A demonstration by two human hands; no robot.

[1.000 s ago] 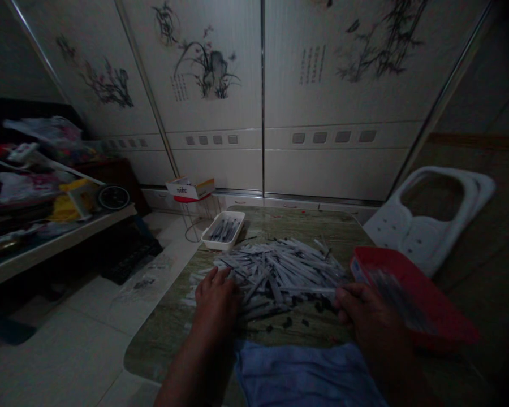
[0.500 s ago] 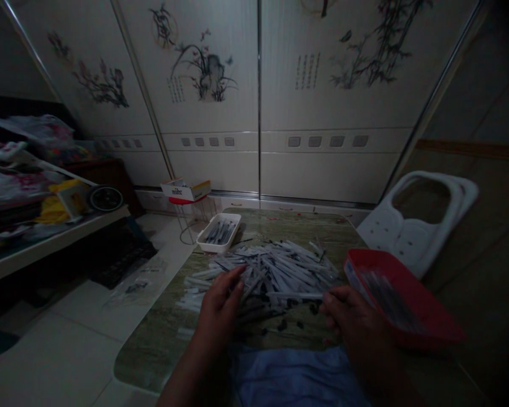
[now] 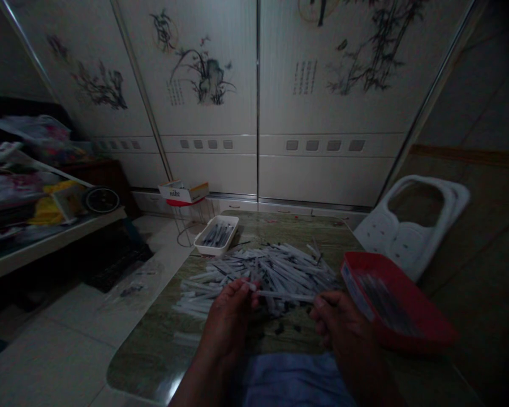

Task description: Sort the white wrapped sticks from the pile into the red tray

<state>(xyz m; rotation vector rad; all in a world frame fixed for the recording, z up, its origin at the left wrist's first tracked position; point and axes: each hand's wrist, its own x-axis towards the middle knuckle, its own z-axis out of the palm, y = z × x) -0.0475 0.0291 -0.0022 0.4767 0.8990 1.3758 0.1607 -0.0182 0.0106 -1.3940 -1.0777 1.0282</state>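
My right hand (image 3: 337,319) is closed around the right end of a slim, pale, pen-like stick (image 3: 286,294), which points left. At the stick's left end, my left hand (image 3: 233,302) pinches a small pale piece (image 3: 250,286); whether it belongs to the same stick I cannot tell. Behind both hands spreads a loose heap of similar pale sticks (image 3: 288,263), with dark ones among them. Small black pieces (image 3: 280,329) lie on the table in front of the heap.
Right of my right hand stands a red bin (image 3: 424,299) holding more sticks. A white tray (image 3: 199,243) of dark, slim pieces sits at the table's far left. Blue cloth (image 3: 294,379) lies at the near edge. A white folding chair (image 3: 415,240) stands beyond the bin.
My left hand has moved from resting open over the heap to a pinch at the stick's left end. My right hand, with the stick, has shifted slightly left.
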